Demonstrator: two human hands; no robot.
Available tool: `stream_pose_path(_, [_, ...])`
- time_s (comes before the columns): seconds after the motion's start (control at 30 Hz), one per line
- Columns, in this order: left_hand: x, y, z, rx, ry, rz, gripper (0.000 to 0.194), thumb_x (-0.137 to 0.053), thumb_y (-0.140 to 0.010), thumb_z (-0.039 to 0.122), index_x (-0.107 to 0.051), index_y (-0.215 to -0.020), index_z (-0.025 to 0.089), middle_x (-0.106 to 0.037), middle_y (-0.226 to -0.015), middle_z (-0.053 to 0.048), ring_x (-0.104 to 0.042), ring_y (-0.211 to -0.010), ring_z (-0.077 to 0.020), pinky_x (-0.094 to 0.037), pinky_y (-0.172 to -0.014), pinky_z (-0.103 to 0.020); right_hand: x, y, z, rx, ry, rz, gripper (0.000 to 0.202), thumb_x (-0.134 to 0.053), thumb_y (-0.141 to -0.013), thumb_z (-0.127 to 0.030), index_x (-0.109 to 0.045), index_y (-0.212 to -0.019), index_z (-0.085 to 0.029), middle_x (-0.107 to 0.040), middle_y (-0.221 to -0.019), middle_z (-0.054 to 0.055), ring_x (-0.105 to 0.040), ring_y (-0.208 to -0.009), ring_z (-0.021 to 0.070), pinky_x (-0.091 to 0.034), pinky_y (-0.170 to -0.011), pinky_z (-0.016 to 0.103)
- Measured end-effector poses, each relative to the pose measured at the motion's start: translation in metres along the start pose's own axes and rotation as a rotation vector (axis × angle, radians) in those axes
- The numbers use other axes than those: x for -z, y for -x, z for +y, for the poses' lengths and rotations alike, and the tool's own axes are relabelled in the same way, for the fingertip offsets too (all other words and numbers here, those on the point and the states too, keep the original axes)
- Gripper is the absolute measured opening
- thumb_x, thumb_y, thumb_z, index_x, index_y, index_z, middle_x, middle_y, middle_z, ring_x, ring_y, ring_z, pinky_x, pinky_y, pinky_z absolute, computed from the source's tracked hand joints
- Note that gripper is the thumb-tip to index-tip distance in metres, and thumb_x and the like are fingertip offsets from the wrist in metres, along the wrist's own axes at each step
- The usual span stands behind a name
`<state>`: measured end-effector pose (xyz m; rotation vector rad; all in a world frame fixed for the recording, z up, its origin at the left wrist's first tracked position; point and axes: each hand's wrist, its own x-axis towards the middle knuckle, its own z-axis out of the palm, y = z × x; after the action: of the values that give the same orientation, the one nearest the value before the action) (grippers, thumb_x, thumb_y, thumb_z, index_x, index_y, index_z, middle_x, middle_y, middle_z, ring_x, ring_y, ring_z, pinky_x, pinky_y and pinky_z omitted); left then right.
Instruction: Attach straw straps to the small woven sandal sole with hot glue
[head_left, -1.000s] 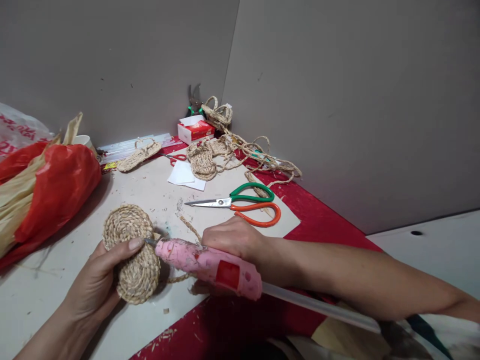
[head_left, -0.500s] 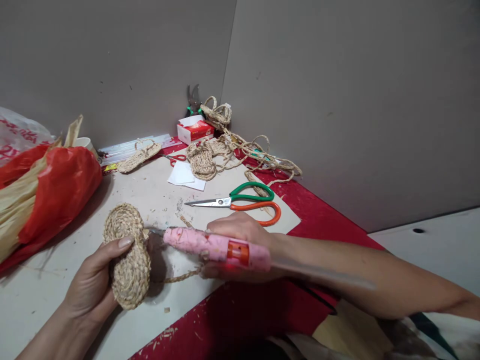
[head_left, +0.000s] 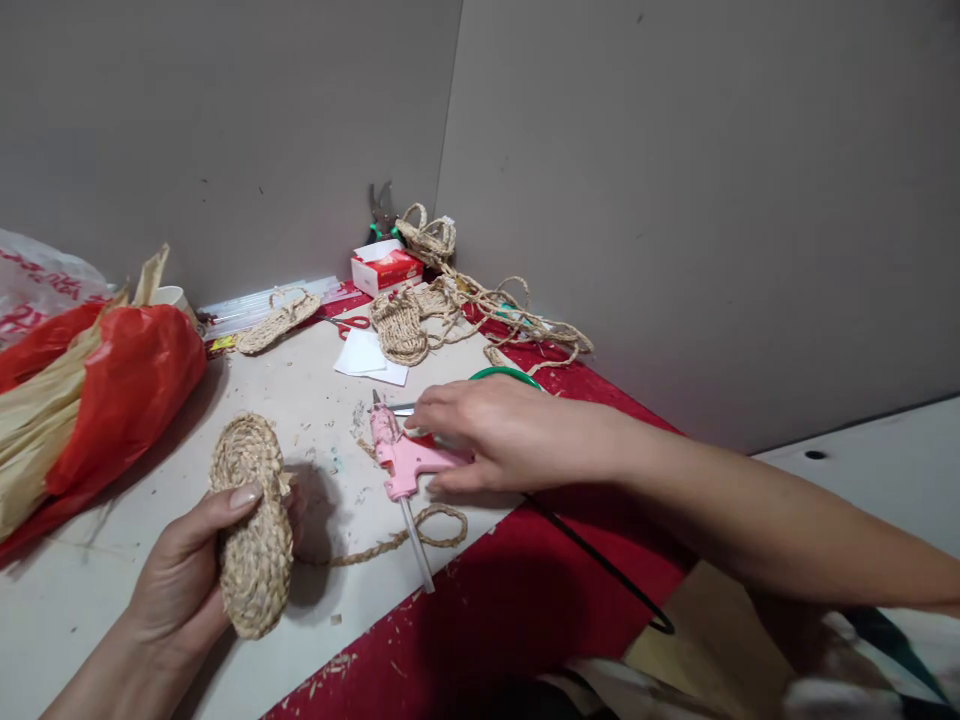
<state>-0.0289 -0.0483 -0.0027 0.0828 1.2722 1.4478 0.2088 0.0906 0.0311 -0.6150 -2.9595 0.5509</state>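
Hiding most of the scissors point(head_left: 507, 373), the right hand point(head_left: 495, 430) touches the glue gun point(head_left: 406, 466).

Worktop point(head_left: 390, 650): red surface, largely covered by a pale sheet point(head_left: 142, 540) with a slanting near edge.
Left side: a red plastic bag point(head_left: 150, 360) holding dried fibre point(head_left: 45, 440), a white cup point(head_left: 172, 297) behind it.
Back: clear sticks point(head_left: 262, 303), a woven sole point(head_left: 276, 327) just in front, and a red-and-white box point(head_left: 386, 270).
Middle: small red-handled scissors point(head_left: 354, 327) beside white paper point(head_left: 367, 355); next to it, a woven piece point(head_left: 400, 328).
Right edge: a tangle of braided cord point(head_left: 499, 305).
Nearer: a pink glue gun point(head_left: 405, 462), right hand point(head_left: 495, 430) at its handle, its stick crossing a looped cord point(head_left: 375, 547); green-handled scissors point(head_left: 506, 372), mostly hidden.
Front edge: scattered shavings point(head_left: 326, 675).
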Motion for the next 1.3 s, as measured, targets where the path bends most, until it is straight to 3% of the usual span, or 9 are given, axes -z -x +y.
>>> stream_pose_path(0.13, [0.000, 0.005, -0.002, -0.035, -0.096, -0.018, 0.039, -0.089, -0.034, 0.017, -0.068, -0.067, 0.017, -0.074, -0.069, -0.007, -0.070, -0.057, -0.0267, -0.060, -0.054, -0.034, 0.001, -0.011, -0.027, -0.011, -0.765, 0.224, 0.022, -0.061, -0.086, -0.032, -0.066, -0.086, -0.011, -0.062, -0.072, 0.002, -0.056, -0.064, 0.0089, -0.044, -0.063, 0.024])
stream_pose_path(0.27, [-0.001, 0.008, -0.003, -0.130, -0.179, -0.077, 0.039, -0.089, -0.042, 0.019, -0.070, -0.077, 0.019, -0.072, -0.066, -0.002, -0.066, -0.050, -0.0192, -0.056, -0.047, -0.025, -0.020, -0.032, -0.049, -0.162, -1.297, 0.131, 0.029, -0.080, -0.066, -0.027, -0.065, -0.085, -0.010, -0.058, -0.068, -0.004, -0.049, -0.057, 0.0034, -0.040, -0.054, 0.016])
stream_pose_path(0.4, [-0.004, 0.009, -0.004, -0.156, -0.203, -0.098, 0.044, -0.089, -0.044, 0.022, -0.070, -0.084, 0.020, -0.071, -0.066, -0.001, -0.063, -0.046, -0.0167, -0.053, -0.043, -0.023, -0.031, -0.040, -0.056, -0.271, -1.451, 0.022, 0.033, -0.085, -0.058, -0.022, -0.063, -0.080, -0.011, -0.059, -0.063, -0.006, -0.052, -0.055, 0.0031, -0.040, -0.052, 0.014])
stream_pose_path(0.6, [-0.007, 0.011, -0.006, -0.160, -0.206, -0.079, 0.067, -0.089, -0.043, 0.021, -0.068, -0.107, 0.023, -0.071, -0.067, -0.001, -0.065, -0.049, -0.0196, -0.054, -0.046, -0.025, -0.034, -0.039, -0.059, -0.283, -1.517, 0.042, 0.024, -0.080, -0.062, -0.014, -0.059, -0.073, -0.012, -0.057, -0.055, -0.007, -0.052, -0.045, 0.0028, -0.040, -0.046, 0.013])
stream_pose_path(0.77, [-0.007, 0.011, -0.007, -0.180, -0.207, -0.065, 0.063, -0.088, -0.044, 0.019, -0.069, -0.104, 0.023, -0.072, -0.071, -0.002, -0.066, -0.051, -0.0205, -0.055, -0.047, -0.026, -0.041, -0.042, -0.059, -0.284, -1.534, 0.031, 0.029, -0.081, -0.061, -0.023, -0.058, -0.076, -0.014, -0.057, -0.057, -0.007, -0.053, -0.047, 0.0050, -0.042, -0.045, 0.015])
stream_pose_path(0.9, [-0.008, 0.012, -0.007, -0.188, -0.215, -0.054, 0.054, -0.088, -0.045, 0.019, -0.071, -0.096, 0.022, -0.072, -0.069, -0.001, -0.065, -0.050, -0.0191, -0.055, -0.048, -0.026, -0.048, -0.041, -0.060, -0.181, -1.370, 0.178, 0.020, -0.072, -0.069, -0.024, -0.055, -0.073, -0.015, -0.052, -0.058, -0.007, -0.048, -0.048, 0.0037, -0.038, -0.047, 0.015])
stream_pose_path(1.07, [-0.010, 0.017, -0.011, -0.172, -0.232, -0.041, 0.041, -0.088, -0.046, 0.023, -0.071, -0.084, 0.022, -0.072, -0.069, -0.002, -0.066, -0.052, -0.0203, -0.056, -0.049, -0.028, -0.055, -0.036, -0.055, 0.274, -0.312, 0.584, 0.012, -0.050, -0.082, -0.017, -0.053, -0.070, -0.016, -0.057, -0.065, -0.001, -0.048, -0.059, 0.0081, -0.039, -0.058, 0.022])
stream_pose_path(1.17, [-0.010, 0.019, -0.012, -0.160, -0.233, -0.023, 0.045, -0.088, -0.046, 0.024, -0.071, -0.088, 0.023, -0.073, -0.073, -0.002, -0.067, -0.054, -0.0213, -0.057, -0.051, -0.029, -0.053, -0.034, -0.050, 0.440, 0.124, 0.644, 0.016, -0.046, -0.085, -0.014, -0.057, -0.074, -0.017, -0.060, -0.067, 0.000, -0.050, -0.059, 0.0105, -0.038, -0.057, 0.025])
stream_pose_path(1.3, [-0.010, 0.019, -0.014, -0.147, -0.244, -0.037, 0.042, -0.088, -0.047, 0.022, -0.071, -0.086, 0.022, -0.072, -0.070, -0.002, -0.068, -0.056, -0.0222, -0.058, -0.053, -0.030, -0.047, -0.033, -0.046, 0.519, 0.208, 0.596, 0.020, -0.043, -0.088, -0.012, -0.059, -0.079, -0.016, -0.061, -0.068, 0.000, -0.054, -0.061, 0.0118, -0.041, -0.059, 0.026])
